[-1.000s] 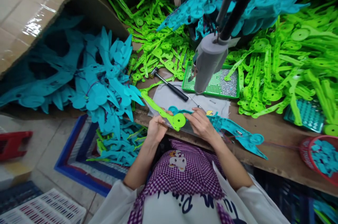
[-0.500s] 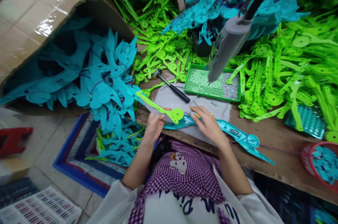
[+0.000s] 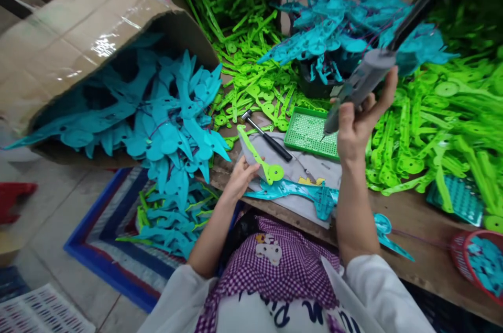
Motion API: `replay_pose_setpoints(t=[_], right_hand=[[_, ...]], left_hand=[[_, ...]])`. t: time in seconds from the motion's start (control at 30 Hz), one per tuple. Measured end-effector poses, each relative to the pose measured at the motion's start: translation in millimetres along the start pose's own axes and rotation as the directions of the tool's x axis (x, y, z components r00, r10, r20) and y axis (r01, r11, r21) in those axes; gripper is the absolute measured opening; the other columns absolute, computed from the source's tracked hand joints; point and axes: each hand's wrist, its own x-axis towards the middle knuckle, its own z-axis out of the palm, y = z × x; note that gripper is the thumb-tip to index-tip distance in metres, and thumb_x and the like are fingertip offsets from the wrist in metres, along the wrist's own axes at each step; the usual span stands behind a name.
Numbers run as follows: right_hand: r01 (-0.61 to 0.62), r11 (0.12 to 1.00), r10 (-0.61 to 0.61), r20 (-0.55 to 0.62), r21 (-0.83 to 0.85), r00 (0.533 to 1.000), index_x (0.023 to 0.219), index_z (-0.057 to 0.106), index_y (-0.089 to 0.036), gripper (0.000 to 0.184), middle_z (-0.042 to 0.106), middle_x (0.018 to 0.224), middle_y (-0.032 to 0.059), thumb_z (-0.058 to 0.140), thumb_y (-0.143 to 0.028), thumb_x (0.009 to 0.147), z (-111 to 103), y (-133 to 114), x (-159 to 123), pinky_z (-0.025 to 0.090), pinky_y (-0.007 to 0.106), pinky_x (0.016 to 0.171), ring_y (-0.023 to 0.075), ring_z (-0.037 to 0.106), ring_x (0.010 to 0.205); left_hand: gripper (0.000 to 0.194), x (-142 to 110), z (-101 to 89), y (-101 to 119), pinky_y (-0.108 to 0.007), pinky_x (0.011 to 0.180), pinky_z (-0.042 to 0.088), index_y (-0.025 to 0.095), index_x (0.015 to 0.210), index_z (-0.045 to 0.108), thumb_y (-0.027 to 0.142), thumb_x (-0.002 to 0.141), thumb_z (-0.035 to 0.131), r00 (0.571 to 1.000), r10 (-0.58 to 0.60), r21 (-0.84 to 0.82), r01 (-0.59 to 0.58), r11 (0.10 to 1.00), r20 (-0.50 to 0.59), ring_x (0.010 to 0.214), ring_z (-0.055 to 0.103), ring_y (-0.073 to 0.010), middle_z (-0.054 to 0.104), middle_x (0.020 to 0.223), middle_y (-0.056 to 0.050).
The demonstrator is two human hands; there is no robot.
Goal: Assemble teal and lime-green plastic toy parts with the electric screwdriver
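Note:
My left hand (image 3: pixel 242 177) pinches a bright green plastic arm piece (image 3: pixel 262 159) against a long teal plastic part (image 3: pixel 298 190) that lies on a grey cloth (image 3: pixel 310 165) at the bench's front edge. My right hand (image 3: pixel 359 118) is raised above the bench, fingers wrapped round a grey hanging power screwdriver (image 3: pixel 359 84). The screwdriver's tip points down over a green perforated screw tray (image 3: pixel 310 133).
A black-handled hammer (image 3: pixel 267 136) lies by the cloth. Heaps of green parts (image 3: pixel 436 108) and teal parts (image 3: pixel 338 29) cover the wooden bench (image 3: pixel 416 218). An open cardboard box (image 3: pixel 78 34) spills teal pieces at left. A red basket (image 3: pixel 477 262) sits at right.
My right hand has left the teal part and risen to grasp the hanging screwdriver. The view has tilted upward. My left hand stays on the green piece.

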Motion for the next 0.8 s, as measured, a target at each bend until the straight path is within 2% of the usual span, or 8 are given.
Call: replay_pose_setpoints(t=[0.07, 0.17, 0.27, 0.4, 0.47, 0.63, 0.7, 0.8], right_hand=[[0.015, 1.000, -0.014, -0.101, 0.013, 0.995, 0.142, 0.007, -0.035, 0.073, 0.046, 0.117, 0.0096, 0.049, -0.057, 0.086, 11.7, 5.8, -3.1, 0.053, 0.041, 0.075, 0.0204, 0.060, 0.091], [0.029, 0.999, -0.033, -0.191, -0.022, 0.981, 0.135, 0.015, -0.036, 0.069, 0.042, 0.116, 0.0080, 0.056, -0.055, 0.083, 27.1, 10.5, -15.2, 0.053, 0.039, 0.071, 0.0181, 0.060, 0.085], [-0.005, 0.996, -0.019, -0.257, -0.092, 0.966, 0.131, 0.021, -0.033, 0.064, 0.039, 0.117, 0.0090, 0.058, -0.053, 0.082, 32.9, 10.1, -22.3, 0.053, 0.040, 0.071, 0.0197, 0.059, 0.090], [-0.017, 0.980, -0.038, -0.274, -0.197, 0.961, 0.130, 0.027, -0.030, 0.062, 0.040, 0.120, 0.0116, 0.060, -0.050, 0.082, 30.5, 4.6, -22.2, 0.052, 0.043, 0.077, 0.0263, 0.054, 0.107], [0.010, 0.978, -0.067, -0.273, -0.207, 0.960, 0.130, 0.027, -0.030, 0.062, 0.041, 0.120, 0.0113, 0.061, -0.049, 0.082, 29.0, 0.6, -21.3, 0.053, 0.043, 0.077, 0.0254, 0.055, 0.106], [0.007, 0.982, -0.069, -0.317, -0.191, 0.946, 0.130, 0.023, -0.030, 0.068, 0.044, 0.113, 0.0096, 0.063, -0.050, 0.080, 29.3, -7.9, -22.7, 0.054, 0.037, 0.067, 0.0186, 0.059, 0.086], [-0.007, 0.983, -0.057, -0.339, -0.184, 0.939, 0.130, 0.026, -0.030, 0.067, 0.044, 0.114, 0.0094, 0.065, -0.049, 0.079, 29.8, -7.9, -25.3, 0.054, 0.038, 0.068, 0.0198, 0.059, 0.089], [-0.024, 0.984, -0.038, -0.348, -0.174, 0.937, 0.132, 0.030, -0.030, 0.063, 0.044, 0.119, 0.0105, 0.063, -0.048, 0.080, 28.6, -5.8, -29.6, 0.053, 0.041, 0.075, 0.0244, 0.056, 0.103]], left_hand=[[0.043, 9.4, -1.5, -0.1, -0.028, 0.068, 0.054, 0.015, 0.106, 0.059, 0.017, 0.066, 0.074, 1.000, -0.024, -0.036, 0.023, 0.999, -0.013, 0.082, 0.067, -0.0194, 0.071, 0.097, -0.009], [0.040, 21.2, -3.8, -1.3, -0.029, 0.069, 0.055, 0.014, 0.104, 0.058, 0.014, 0.067, 0.070, 0.998, -0.055, -0.059, 0.054, 0.997, -0.023, 0.079, 0.068, -0.0188, 0.072, 0.089, -0.008], [0.039, 25.7, -5.2, -2.3, -0.028, 0.068, 0.055, 0.015, 0.105, 0.057, 0.014, 0.067, 0.069, 0.997, -0.073, -0.061, 0.072, 0.996, -0.004, 0.078, 0.068, -0.0184, 0.072, 0.084, -0.006], [0.034, 25.4, -6.6, -3.7, -0.027, 0.066, 0.055, 0.015, 0.099, 0.058, 0.014, 0.067, 0.069, 0.996, -0.088, -0.075, 0.088, 0.993, -0.002, 0.076, 0.068, -0.0177, 0.071, 0.081, -0.006], [0.034, 25.5, -7.2, -4.5, -0.027, 0.067, 0.055, 0.015, 0.099, 0.058, 0.014, 0.068, 0.069, 0.996, -0.084, -0.072, 0.084, 0.994, 0.000, 0.076, 0.068, -0.0174, 0.072, 0.083, -0.006], [0.033, 27.0, -8.0, -5.3, -0.025, 0.066, 0.055, 0.015, 0.099, 0.059, 0.014, 0.068, 0.069, 0.997, -0.074, -0.070, 0.073, 0.995, -0.007, 0.075, 0.068, -0.0159, 0.072, 0.087, -0.007], [0.032, 27.1, -7.9, -5.5, -0.025, 0.066, 0.055, 0.016, 0.098, 0.059, 0.014, 0.068, 0.069, 0.997, -0.072, -0.072, 0.072, 0.995, -0.005, 0.075, 0.067, -0.0156, 0.072, 0.087, -0.006], [0.031, 26.5, -7.4, -6.0, -0.025, 0.067, 0.055, 0.017, 0.098, 0.059, 0.014, 0.068, 0.069, 0.998, -0.070, -0.077, 0.070, 0.995, 0.002, 0.074, 0.067, -0.0156, 0.072, 0.083, -0.005]])
